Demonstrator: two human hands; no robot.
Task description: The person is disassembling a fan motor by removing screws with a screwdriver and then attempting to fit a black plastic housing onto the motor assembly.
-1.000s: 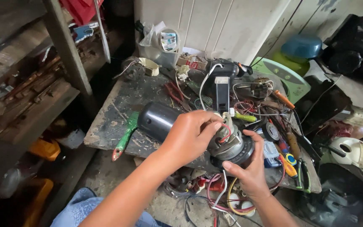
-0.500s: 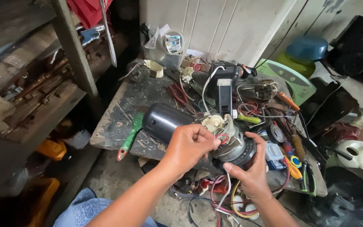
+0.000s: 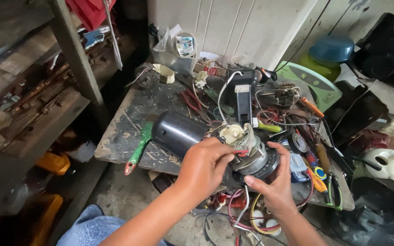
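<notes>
Clear plastic box [image 3: 172, 57] at back of desk [image 3: 133, 116], holds crumpled bags and tape roll [image 3: 184, 45]. Left hand [image 3: 204, 166] grip closed on top of motor unit [image 3: 247, 152], fingers at red wires. Right hand [image 3: 274, 184] grip clamped on its round base from below. Motor unit held above front edge of desk, against dark cylinder [image 3: 178, 133]. Compared with a second ago, hands sit a little lower and nearer. Green brush [image 3: 138, 148] lies at left. Desk worn, cluttered with wires and tools; wooden shelves at left.
</notes>
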